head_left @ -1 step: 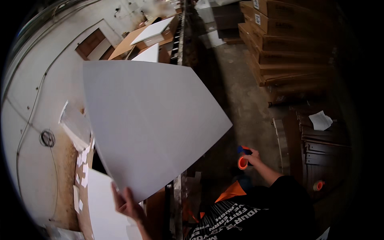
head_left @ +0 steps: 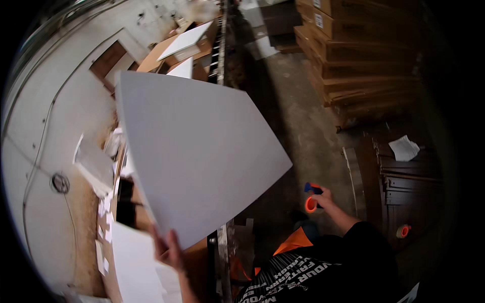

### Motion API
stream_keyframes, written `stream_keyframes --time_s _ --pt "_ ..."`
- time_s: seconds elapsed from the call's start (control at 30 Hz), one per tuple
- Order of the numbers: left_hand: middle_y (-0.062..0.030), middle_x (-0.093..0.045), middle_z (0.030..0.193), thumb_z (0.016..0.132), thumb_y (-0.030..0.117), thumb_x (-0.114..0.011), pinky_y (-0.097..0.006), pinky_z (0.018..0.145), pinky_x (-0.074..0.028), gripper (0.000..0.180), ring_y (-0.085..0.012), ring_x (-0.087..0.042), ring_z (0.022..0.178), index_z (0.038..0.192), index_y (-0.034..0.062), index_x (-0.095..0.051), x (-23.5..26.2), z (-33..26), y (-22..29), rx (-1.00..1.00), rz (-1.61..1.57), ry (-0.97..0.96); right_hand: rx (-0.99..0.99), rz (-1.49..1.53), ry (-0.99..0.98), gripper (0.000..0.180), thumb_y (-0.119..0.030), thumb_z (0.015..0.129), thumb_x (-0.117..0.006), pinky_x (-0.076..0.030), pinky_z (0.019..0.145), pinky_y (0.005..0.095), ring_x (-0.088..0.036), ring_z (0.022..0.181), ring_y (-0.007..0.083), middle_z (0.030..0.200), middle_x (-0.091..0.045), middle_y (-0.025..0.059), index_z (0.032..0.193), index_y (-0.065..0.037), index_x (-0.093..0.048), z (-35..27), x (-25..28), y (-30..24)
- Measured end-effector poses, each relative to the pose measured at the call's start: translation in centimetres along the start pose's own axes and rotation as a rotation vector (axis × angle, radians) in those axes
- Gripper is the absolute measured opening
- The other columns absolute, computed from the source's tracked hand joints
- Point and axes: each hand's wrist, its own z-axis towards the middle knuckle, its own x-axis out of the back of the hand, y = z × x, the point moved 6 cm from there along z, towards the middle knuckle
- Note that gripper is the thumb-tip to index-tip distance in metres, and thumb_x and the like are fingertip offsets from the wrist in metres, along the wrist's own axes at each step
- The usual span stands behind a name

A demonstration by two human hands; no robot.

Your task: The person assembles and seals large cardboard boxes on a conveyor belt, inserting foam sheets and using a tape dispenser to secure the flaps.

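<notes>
Gripping the large flat grey panel (head_left: 202, 151) by its lower corner, the left hand (head_left: 169, 250) tilts it up; the right hand (head_left: 323, 198) clasps an orange tape dispenser (head_left: 310, 202); nothing has shifted

A tall stack of flat brown cardboard cartons (head_left: 364, 55) stood at the far right, against the floor's edge. Small white rectangular labels (head_left: 319, 20) sat on the near ends of the upper cartons. No signs or screens showed anywhere in the scene.
</notes>
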Motion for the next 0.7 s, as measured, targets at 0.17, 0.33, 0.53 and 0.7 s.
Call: stream_keyframes --time_s 0.17,0.33,0.53,0.7 --pt "-0.0198 -0.069 0.099 0.088 0.011 -0.067 -0.033 0.072 -0.053 0.053 -0.0259 -0.069 0.084 0.136 -0.0031 -0.047 -23.0 2.7 -11.5 -0.246 0.327 -0.380 -0.081 0.002 0.258 0.044 -0.010 0.063 -0.075 -0.050 0.069 0.0305 -0.061 0.074 0.0149 0.086 -0.066 0.0039 0.106 0.000 -0.066 0.2 12.2 4.2" --pt "-0.0189 -0.066 0.100 0.087 0.017 -0.067 -0.039 0.072 -0.053 0.055 -0.0342 -0.067 0.087 0.137 0.0108 -0.045 -44.6 2.3 -23.9 -0.156 0.564 -0.407 -0.197 0.030 0.491 0.042 -0.005 0.067 -0.070 -0.050 0.072 0.0307 -0.061 0.077 0.0148 0.088 -0.066 0.0038 0.109 -0.001 -0.065 -6.5 19.4 -4.9" --pt "-0.0169 -0.045 0.135 0.087 0.032 -0.066 -0.041 0.098 -0.041 0.078 -0.0370 -0.050 0.118 0.148 0.0261 -0.017 -64.8 -16.5 -26.0 0.022 0.593 -1.276 -0.447 -0.007 0.597 0.039 -0.004 0.065 -0.068 -0.051 0.074 0.0327 -0.064 0.077 0.0176 0.087 -0.067 0.0058 0.104 0.002 -0.066 -13.7 20.4 -3.7" --pt "-0.0161 -0.030 0.154 0.086 0.039 -0.068 -0.041 0.110 -0.035 0.095 -0.0385 -0.040 0.134 0.154 0.0344 -0.001 -68.5 -25.6 -21.6 0.111 0.369 -1.675 -0.627 -0.225 0.503 0.037 -0.008 0.061 -0.071 -0.050 0.068 0.0308 -0.062 0.074 0.0150 0.081 -0.067 0.0048 0.097 0.003 -0.068 -14.4 20.1 0.8"
